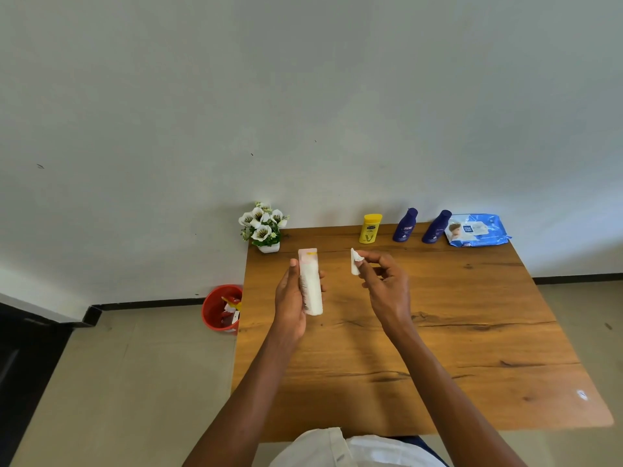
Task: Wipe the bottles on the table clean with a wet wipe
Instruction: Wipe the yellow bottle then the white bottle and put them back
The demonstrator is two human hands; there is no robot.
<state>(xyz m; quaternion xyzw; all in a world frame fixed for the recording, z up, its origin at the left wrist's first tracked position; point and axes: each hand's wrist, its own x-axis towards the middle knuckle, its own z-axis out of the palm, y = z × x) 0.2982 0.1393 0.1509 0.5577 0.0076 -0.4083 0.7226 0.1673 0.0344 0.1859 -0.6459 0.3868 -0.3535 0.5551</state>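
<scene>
From the head camera, the left hand (290, 298) has its grip wrapped around a white bottle (310, 281), held above the wooden worktop (472, 315). The right hand (384, 284) pinches a small folded wet wipe (354, 262) just beside the bottle, not touching it. Along the far edge stand a yellow bottle (370, 228), two dark blue bottles (405, 225), and a blue wipes pack (477, 230). A flower pot (264, 227) sits at the far left corner.

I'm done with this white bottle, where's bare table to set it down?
Bare wood lies beneath both hands and across the table's near and right parts. Crowded: the far edge, with flower pot, yellow bottle, two blue bottles and wipes pack.
</scene>
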